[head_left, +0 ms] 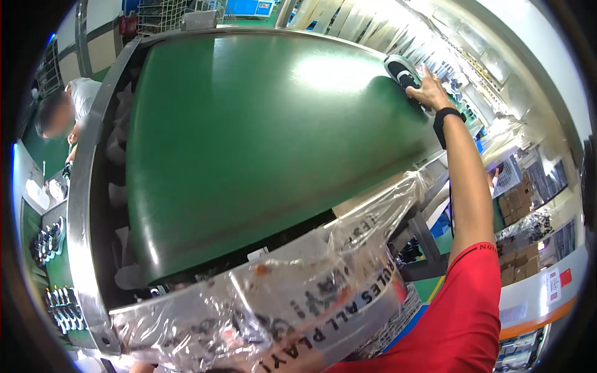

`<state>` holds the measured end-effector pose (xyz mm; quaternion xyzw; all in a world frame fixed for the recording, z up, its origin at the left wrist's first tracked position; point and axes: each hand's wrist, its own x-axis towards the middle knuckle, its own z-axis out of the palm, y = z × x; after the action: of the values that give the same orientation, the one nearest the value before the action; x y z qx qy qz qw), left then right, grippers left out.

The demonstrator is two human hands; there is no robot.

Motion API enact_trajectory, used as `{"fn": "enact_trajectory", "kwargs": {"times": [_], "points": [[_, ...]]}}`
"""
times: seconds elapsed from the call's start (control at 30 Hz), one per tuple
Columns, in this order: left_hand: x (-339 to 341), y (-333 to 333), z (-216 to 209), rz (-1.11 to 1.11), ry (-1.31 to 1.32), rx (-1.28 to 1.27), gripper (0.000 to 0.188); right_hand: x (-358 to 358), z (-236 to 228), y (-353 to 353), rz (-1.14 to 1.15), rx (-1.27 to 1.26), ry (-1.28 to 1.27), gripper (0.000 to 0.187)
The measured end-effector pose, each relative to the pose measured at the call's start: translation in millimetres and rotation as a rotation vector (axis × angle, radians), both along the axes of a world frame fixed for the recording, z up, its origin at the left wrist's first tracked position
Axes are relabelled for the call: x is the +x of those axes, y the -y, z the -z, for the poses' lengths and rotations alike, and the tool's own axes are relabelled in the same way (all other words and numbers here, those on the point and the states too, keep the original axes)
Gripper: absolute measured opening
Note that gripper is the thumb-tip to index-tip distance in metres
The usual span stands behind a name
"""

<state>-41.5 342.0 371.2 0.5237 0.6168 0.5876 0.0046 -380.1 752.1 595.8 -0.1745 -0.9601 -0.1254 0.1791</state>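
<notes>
My right hand [430, 92] is stretched out to the far right end of a wide green conveyor belt [249, 143]. A black wristband [446, 118] is on its wrist. Beside the hand is a black sneaker [404, 76] with white markings and a pale sole. The thumb is at the shoe's near side, and the fingers are spread apart, not wrapped round it. Whether the thumb presses on the shoe is too small to tell. My left hand does not show.
A metal frame [84, 205] borders the belt at left. Clear plastic film [242, 311] covers the near edge. Another person [81, 102] is beyond the frame, near racks of shoes [53, 239]. Strip curtains [348, 22] hang at the back; cardboard boxes [519, 264] are stacked at right.
</notes>
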Motion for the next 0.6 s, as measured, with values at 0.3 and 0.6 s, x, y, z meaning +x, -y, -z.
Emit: {"fn": "enact_trajectory", "kwargs": {"times": [0.3,0.6], "points": [[-4,-12,12,-0.078,-0.178,-0.207,0.031,-31,-10,3,-0.024,-0.126,0.090,0.102],[39,-31,51,-0.280,-0.148,-0.191,0.030,60,7,122,-0.306,0.140,-0.095,0.074]]}}
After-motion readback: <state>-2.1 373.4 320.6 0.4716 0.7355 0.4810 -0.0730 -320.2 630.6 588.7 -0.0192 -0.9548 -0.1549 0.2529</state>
